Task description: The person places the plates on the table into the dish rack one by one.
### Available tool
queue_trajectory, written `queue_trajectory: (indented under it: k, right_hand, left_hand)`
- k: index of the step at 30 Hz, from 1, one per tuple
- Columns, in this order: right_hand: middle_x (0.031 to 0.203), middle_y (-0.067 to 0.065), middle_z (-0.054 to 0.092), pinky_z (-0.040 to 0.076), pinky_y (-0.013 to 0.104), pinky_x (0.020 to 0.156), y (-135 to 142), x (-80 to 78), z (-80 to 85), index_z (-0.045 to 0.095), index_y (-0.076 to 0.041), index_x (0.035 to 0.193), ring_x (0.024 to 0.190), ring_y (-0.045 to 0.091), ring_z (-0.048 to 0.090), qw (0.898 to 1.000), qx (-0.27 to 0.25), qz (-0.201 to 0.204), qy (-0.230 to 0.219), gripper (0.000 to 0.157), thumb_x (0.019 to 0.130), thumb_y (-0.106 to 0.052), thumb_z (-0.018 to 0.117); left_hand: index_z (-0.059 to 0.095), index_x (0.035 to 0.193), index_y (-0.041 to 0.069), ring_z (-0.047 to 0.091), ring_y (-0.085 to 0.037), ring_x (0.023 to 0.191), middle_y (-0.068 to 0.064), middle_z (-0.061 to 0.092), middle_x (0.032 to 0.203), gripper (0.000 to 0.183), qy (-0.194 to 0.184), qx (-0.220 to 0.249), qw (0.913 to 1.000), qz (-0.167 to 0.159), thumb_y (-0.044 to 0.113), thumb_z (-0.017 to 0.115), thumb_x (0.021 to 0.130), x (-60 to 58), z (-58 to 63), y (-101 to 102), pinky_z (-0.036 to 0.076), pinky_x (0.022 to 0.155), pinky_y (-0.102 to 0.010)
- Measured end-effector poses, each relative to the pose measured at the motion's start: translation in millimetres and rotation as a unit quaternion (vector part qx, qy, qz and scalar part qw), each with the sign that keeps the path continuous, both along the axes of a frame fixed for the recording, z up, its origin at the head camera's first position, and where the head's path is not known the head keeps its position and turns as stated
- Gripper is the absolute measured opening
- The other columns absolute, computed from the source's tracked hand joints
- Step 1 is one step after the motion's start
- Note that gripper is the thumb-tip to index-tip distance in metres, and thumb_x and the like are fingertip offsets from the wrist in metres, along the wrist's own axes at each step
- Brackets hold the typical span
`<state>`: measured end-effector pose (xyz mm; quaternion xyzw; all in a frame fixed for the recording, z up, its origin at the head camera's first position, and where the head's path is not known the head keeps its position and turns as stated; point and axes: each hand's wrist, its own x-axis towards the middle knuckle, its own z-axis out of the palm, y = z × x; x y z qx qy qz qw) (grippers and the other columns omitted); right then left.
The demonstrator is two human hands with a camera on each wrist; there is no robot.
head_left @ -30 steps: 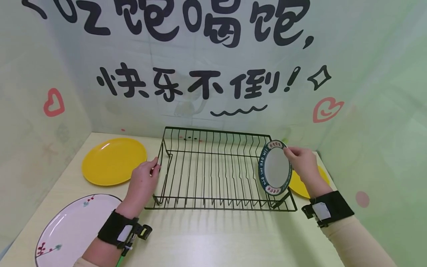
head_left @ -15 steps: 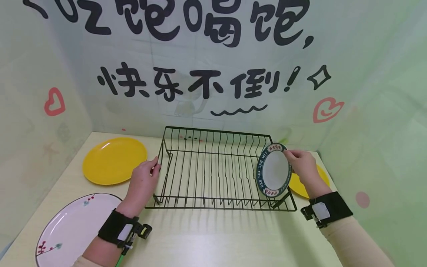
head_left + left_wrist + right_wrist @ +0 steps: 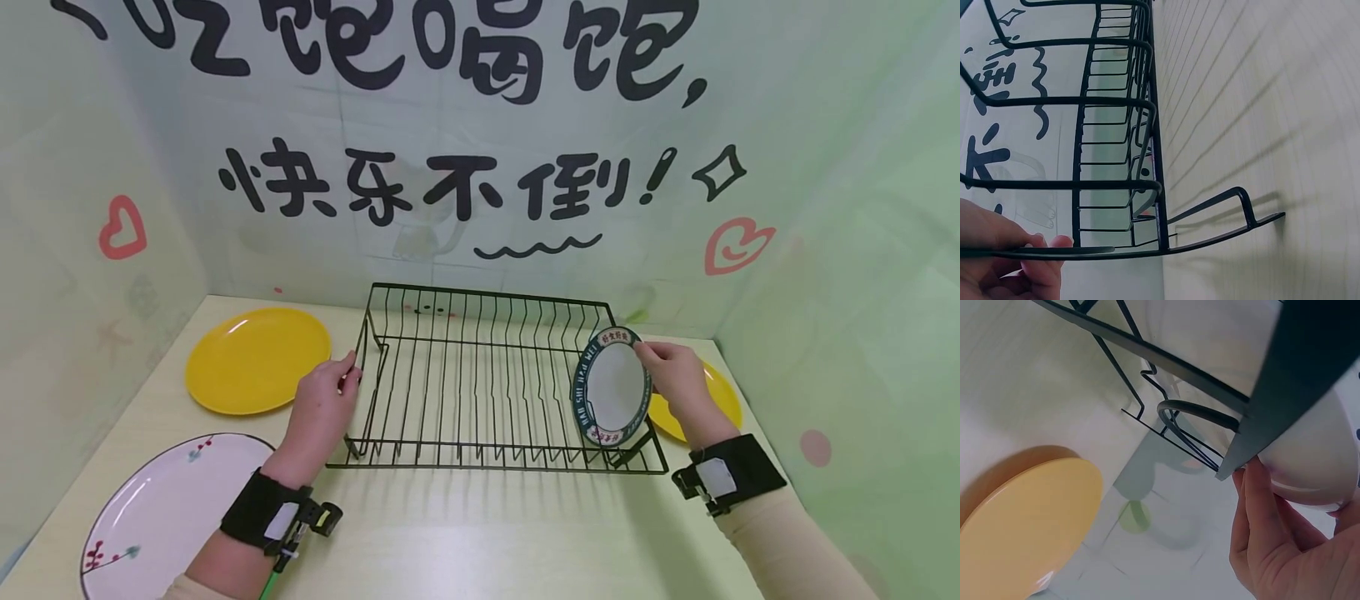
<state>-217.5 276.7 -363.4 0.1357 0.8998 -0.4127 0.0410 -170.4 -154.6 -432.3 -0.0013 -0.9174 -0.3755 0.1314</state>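
A black wire dish rack (image 3: 480, 444) stands in the middle of the table. My left hand (image 3: 324, 407) pinches the rack's left end bar, seen also in the left wrist view with thumb and fingers on the wire (image 3: 1035, 252). At the rack's right end, my right hand (image 3: 677, 379) pinches the upper right rim of a small white plate (image 3: 617, 385) with a dark blue lettered rim. That plate stands tilted, its lower edge among the rack's front wires. In the right wrist view, fingers (image 3: 1266, 506) grip the plate (image 3: 1316, 456) close beside the rack's end bar.
A yellow plate (image 3: 258, 360) lies at the left, and another yellow plate (image 3: 678, 417) lies behind the right hand. A large white plate with a flower pattern (image 3: 161, 517) is at the front left. Printed fabric walls (image 3: 285, 242) enclose the table's back and sides.
The small plate has moved slightly left and down into the rack, turning its face more towards the camera. My right hand has moved with it. The left hand has stayed at the rack's end.
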Motion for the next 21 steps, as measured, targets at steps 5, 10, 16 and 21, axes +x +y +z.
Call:
queue_trajectory:
  k: [5, 10, 16, 21]
  right_hand:
    - [0.131, 0.020, 0.050, 0.046, 0.045, 0.095, 1.4, -0.2, -2.4, 0.051, -0.003, 0.135, 0.106, 0.033, 0.046, 1.000, 0.006, -0.001, 0.001, 0.056, 0.099, -0.044, 0.041]
    - [0.131, 0.020, 0.050, 0.046, 0.043, 0.093, 1.7, -0.2, -3.6, 0.050, -0.004, 0.136, 0.107, 0.033, 0.045, 1.000, 0.010, 0.000, 0.001, 0.057, 0.099, -0.045, 0.040]
    - [0.132, 0.021, 0.050, 0.043, 0.041, 0.091, 0.4, -1.4, -4.2, 0.050, -0.003, 0.136, 0.107, 0.033, 0.042, 1.000, 0.015, 0.000, 0.005, 0.056, 0.099, -0.044, 0.040]
    - [0.134, 0.021, 0.048, 0.041, 0.045, 0.094, -1.6, -2.4, -5.0, 0.047, -0.003, 0.138, 0.108, 0.034, 0.040, 1.000, 0.014, 0.001, 0.003, 0.057, 0.099, -0.044, 0.040]
  left_hand:
    - [0.051, 0.131, -0.006, 0.047, -0.021, 0.065, -0.021, 0.064, 0.103, 0.039, -0.001, 0.001, 1.0000, 0.002, 0.012, 0.054, 0.096, 0.5, 0.2, 0.3, 0.041, 0.050, -0.019]
    - [0.051, 0.131, -0.006, 0.046, -0.020, 0.063, -0.021, 0.064, 0.105, 0.039, -0.001, 0.001, 1.0000, 0.002, 0.012, 0.054, 0.096, 0.3, -0.5, 0.5, 0.041, 0.049, -0.020]
    - [0.052, 0.131, -0.006, 0.046, -0.019, 0.062, -0.021, 0.064, 0.104, 0.039, 0.000, 0.001, 1.0000, 0.004, 0.012, 0.055, 0.096, 0.2, -0.9, 0.4, 0.040, 0.048, -0.020]
    - [0.052, 0.131, -0.006, 0.046, -0.019, 0.062, -0.020, 0.065, 0.103, 0.039, 0.002, 0.001, 1.0000, 0.002, 0.012, 0.054, 0.096, 0.3, -1.0, 0.6, 0.041, 0.049, -0.019]
